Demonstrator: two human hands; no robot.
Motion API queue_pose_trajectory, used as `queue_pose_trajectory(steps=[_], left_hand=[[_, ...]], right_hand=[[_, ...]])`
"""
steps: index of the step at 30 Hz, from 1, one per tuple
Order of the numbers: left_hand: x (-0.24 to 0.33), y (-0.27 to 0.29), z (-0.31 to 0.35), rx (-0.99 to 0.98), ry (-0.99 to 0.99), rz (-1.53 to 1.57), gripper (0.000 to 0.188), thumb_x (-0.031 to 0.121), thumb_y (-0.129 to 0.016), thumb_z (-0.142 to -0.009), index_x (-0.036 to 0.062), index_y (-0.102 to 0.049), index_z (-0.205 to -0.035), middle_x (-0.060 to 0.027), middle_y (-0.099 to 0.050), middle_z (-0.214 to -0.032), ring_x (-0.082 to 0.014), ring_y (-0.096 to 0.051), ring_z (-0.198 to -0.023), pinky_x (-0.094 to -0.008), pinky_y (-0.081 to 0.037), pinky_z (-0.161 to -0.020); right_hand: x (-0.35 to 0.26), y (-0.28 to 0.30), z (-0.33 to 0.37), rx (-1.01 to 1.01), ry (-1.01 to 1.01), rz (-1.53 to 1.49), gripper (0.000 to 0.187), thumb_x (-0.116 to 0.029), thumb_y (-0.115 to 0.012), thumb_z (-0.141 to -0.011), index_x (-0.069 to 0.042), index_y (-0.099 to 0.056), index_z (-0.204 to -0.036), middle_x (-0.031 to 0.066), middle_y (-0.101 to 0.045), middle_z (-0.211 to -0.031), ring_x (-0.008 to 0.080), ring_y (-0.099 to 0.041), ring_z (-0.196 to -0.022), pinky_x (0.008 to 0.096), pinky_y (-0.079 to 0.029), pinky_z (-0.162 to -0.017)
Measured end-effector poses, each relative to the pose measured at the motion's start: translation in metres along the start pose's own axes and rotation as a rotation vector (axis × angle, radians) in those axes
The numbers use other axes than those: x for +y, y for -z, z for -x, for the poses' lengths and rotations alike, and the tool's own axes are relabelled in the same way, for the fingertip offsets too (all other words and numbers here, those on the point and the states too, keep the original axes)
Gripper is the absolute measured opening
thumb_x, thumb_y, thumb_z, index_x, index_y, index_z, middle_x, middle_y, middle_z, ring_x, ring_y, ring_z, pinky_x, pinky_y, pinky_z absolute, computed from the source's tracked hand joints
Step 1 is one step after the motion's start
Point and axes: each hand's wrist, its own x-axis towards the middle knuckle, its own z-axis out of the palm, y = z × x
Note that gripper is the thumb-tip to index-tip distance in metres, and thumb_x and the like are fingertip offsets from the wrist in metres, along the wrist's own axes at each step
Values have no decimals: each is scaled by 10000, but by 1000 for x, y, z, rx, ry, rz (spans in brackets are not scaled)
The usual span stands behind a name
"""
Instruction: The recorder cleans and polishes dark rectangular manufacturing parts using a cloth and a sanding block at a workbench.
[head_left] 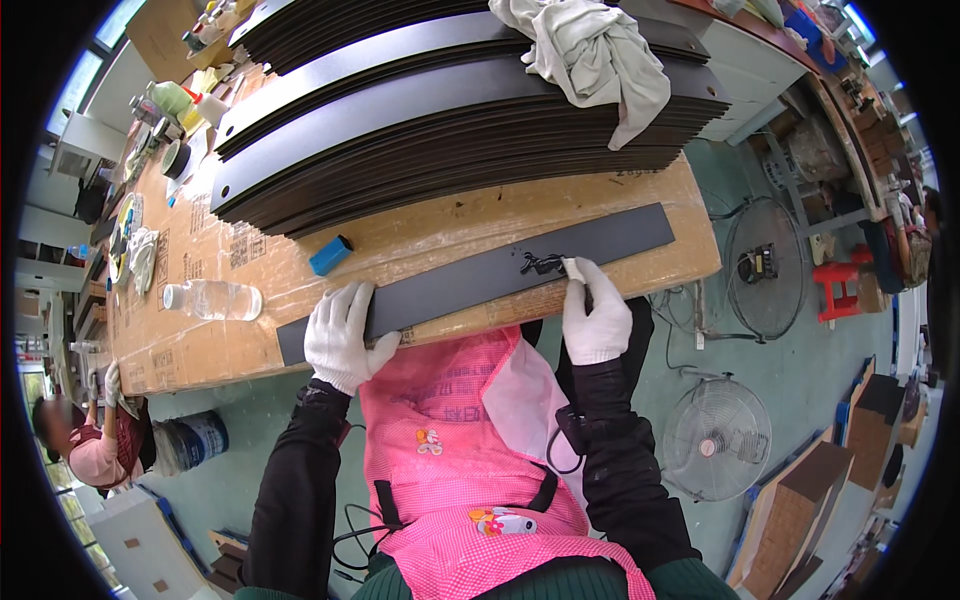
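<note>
From my end I'm seeing a brown cardboard-covered table (190, 350) with a long, flat, dark-grey strip (450, 284) lying slantwise along its near edge. The white-gloved left hand (345, 335) is palm-down near the strip's left end, thumb out wide from the fingers. Farther right, the white-gloved right hand (597, 318) has its fingertips bunched narrow beside a glossy black squiggly blob (543, 264) on the strip; can't tell if they're pinching anything.
</note>
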Motion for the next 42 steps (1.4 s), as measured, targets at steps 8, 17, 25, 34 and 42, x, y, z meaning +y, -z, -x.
queue_pose_trajectory(steps=[8, 17, 25, 34, 42], left_hand=[[2, 4, -3, -5, 19, 15, 769, 378, -835, -710, 27, -650, -1369, -168, -674, -1300, -409, -647, -1181, -526, -522, -1072], [0, 0, -1, 11, 5, 26, 764, 386, -833, -714, 24, -649, -1361, -172, -676, -1293, -405, -648, -1178, -520, -523, -1072], [1, 2, -3, 20, 9, 38, 751, 389, -835, -713, 27, -651, -1345, -166, -678, -1270, -395, -653, -1157, -523, -525, -1079], [1, 2, -6, 24, 11, 104, 753, 386, -829, -723, 27, -648, -1360, -188, -675, -1295, -427, -647, -1188, -524, -529, -1056], [-6, 9, 8, 31, 38, 90, 739, 409, -833, -730, 8, -658, -1325, -177, -683, -1252, -378, -663, -1163, -522, -514, -1098]], right_hand=[[25, 5, 1, 140, -55, -190, 271, -82, -721, -958, -7, -769, -1214, 208, -789, -1129, 352, -779, -1059, 388, -600, -929], [10, 16, 8, -2, -20, -68, 265, -73, -700, -973, -12, -768, -1223, 215, -785, -1144, 346, -777, -1065, 388, -593, -940], [10, 12, 9, 40, 70, -19, 258, -60, -717, -955, -33, -775, -1204, 196, -788, -1137, 345, -776, -1044, 390, -598, -930], [-88, -54, -21, -325, 505, 94, 272, -148, -596, -968, -108, -730, -1201, 148, -772, -1062, 374, -738, -1012, 507, -574, -884], [-198, -61, -58, 310, 830, 162, 416, -214, -819, -848, -205, -747, -1257, 78, -670, -1295, 303, -618, -1227, 469, -456, -1095]])
